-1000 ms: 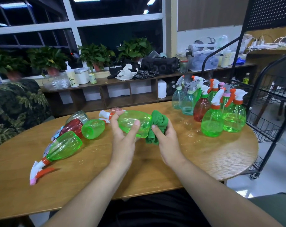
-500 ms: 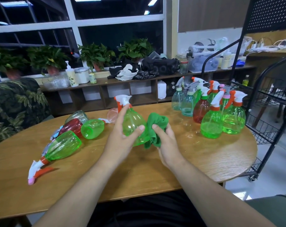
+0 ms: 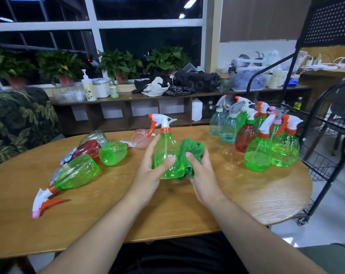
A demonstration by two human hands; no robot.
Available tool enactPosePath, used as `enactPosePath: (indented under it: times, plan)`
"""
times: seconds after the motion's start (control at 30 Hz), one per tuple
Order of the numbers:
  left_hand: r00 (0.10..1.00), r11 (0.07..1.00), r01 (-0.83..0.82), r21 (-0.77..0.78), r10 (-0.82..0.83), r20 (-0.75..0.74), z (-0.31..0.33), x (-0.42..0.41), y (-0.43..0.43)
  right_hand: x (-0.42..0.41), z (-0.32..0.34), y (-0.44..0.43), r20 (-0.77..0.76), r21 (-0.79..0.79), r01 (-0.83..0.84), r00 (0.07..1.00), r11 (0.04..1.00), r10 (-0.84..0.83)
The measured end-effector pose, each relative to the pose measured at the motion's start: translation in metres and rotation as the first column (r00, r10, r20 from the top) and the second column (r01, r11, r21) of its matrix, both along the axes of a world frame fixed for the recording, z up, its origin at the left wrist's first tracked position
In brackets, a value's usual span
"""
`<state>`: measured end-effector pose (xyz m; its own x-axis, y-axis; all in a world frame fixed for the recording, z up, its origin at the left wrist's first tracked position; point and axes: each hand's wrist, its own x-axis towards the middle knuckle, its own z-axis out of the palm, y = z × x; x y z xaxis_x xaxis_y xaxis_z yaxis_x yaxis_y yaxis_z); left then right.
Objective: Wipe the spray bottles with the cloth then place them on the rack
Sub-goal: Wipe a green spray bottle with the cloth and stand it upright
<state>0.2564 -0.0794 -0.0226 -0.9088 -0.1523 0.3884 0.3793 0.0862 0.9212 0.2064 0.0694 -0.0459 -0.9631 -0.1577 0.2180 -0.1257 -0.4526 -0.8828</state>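
Note:
My left hand (image 3: pixel 150 175) grips a green spray bottle (image 3: pixel 167 153) upright over the middle of the wooden table (image 3: pixel 266 194); its white and orange trigger head points left. My right hand (image 3: pixel 202 175) holds a bunched green cloth (image 3: pixel 192 153) pressed against the bottle's right side. Several bottles lie on their sides at the left, among them a green one (image 3: pixel 76 175) and a red one (image 3: pixel 87 149). A cluster of upright bottles (image 3: pixel 258 143) stands at the table's right. The black wire rack (image 3: pixel 330 135) stands just right of the table.
A low wooden shelf (image 3: pixel 128 99) with potted plants, a pump bottle and bags runs behind the table. A leaf-patterned chair (image 3: pixel 19 119) sits at the left. A pale pink bottle (image 3: pixel 140 138) lies behind the held one.
The held bottle has turned from lying sideways to standing upright in my left hand. The cloth has stayed against its right side.

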Motion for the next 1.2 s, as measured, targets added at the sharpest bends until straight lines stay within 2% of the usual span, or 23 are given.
enactPosePath:
  times: [0.1, 0.17, 0.4, 0.5, 0.57, 0.7, 0.87, 0.97, 1.07, 1.2]
  plan:
    - [0.997, 0.998, -0.053, 0.026, 0.054, -0.048, -0.004, 0.003, -0.001, -0.001, -0.003, -0.003, -0.078, 0.096, 0.065, 0.995, 0.993, -0.057]
    - [0.995, 0.991, -0.085, 0.105, 0.091, -0.045, -0.009, 0.001, -0.001, 0.0, -0.004, -0.005, -0.137, 0.143, 0.123, 0.985, 0.982, -0.103]
    - [0.983, 0.967, -0.169, 0.188, 0.178, -0.035, -0.018, -0.003, -0.01, 0.004, -0.002, -0.015, -0.245, 0.194, 0.181, 0.961, 0.964, -0.131]
    - [0.975, 0.977, -0.203, 0.062, 0.207, -0.079, -0.019, -0.003, -0.015, 0.002, 0.01, -0.014, -0.343, 0.239, 0.235, 0.928, 0.942, -0.145]
    - [0.975, 0.981, -0.196, -0.013, 0.194, -0.108, -0.02, -0.002, -0.015, -0.004, 0.027, -0.009, -0.458, 0.276, 0.325, 0.872, 0.904, -0.174]
    - [0.979, 0.98, -0.174, -0.096, 0.161, -0.128, -0.022, 0.002, -0.009, -0.017, 0.06, -0.005, -0.672, 0.404, 0.557, 0.719, 0.726, -0.176]
    - [0.982, 0.956, -0.175, -0.233, 0.153, -0.112, -0.027, 0.005, -0.005, -0.028, 0.064, -0.013, -0.844, 0.416, 0.721, 0.533, 0.555, -0.059]
    - [0.977, 0.931, -0.203, -0.304, 0.173, -0.122, -0.027, 0.004, -0.005, -0.027, 0.071, -0.013, -0.893, 0.439, 0.737, 0.422, 0.514, 0.156]
    - [0.971, 0.94, -0.216, -0.263, 0.178, -0.158, -0.027, 0.004, -0.001, -0.024, 0.08, -0.009, -0.854, 0.518, 0.688, 0.387, 0.507, 0.348]
    - [0.971, 0.963, -0.204, -0.178, 0.176, -0.16, -0.025, 0.005, 0.0, -0.023, 0.088, -0.005, -0.848, 0.521, 0.7, 0.362, 0.488, 0.387]
